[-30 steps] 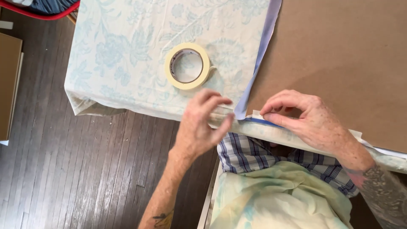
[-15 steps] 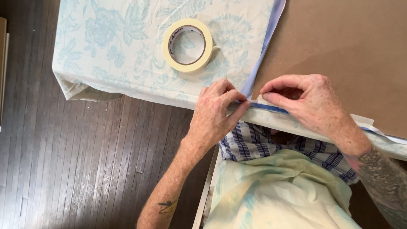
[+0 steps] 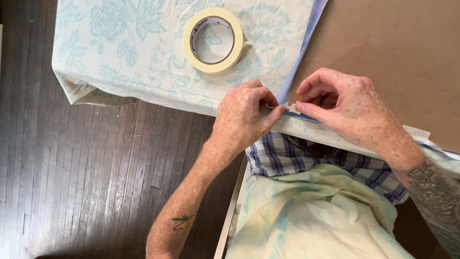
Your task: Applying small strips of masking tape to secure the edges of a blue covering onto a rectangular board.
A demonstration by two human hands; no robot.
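My left hand [image 3: 243,117] and my right hand [image 3: 347,108] pinch the folded edge of a pale floral fabric [image 3: 129,52] at the near corner of a brown board [image 3: 397,52]. Their fingertips nearly meet over a short strip of cream tape and a blue fabric edge [image 3: 299,57] that runs along the board's side. A roll of cream masking tape [image 3: 213,39] lies flat on the floral fabric just beyond my left hand.
Dark wooden floorboards [image 3: 72,182] lie to the left and below. My plaid shirt [image 3: 282,156] and a pale apron [image 3: 306,220] fill the bottom right. The fabric's corner [image 3: 86,93] hangs over the floor.
Both hands have drawn closer together on the folded edge, and the view has shifted so the tape roll sits higher and nearer the centre.
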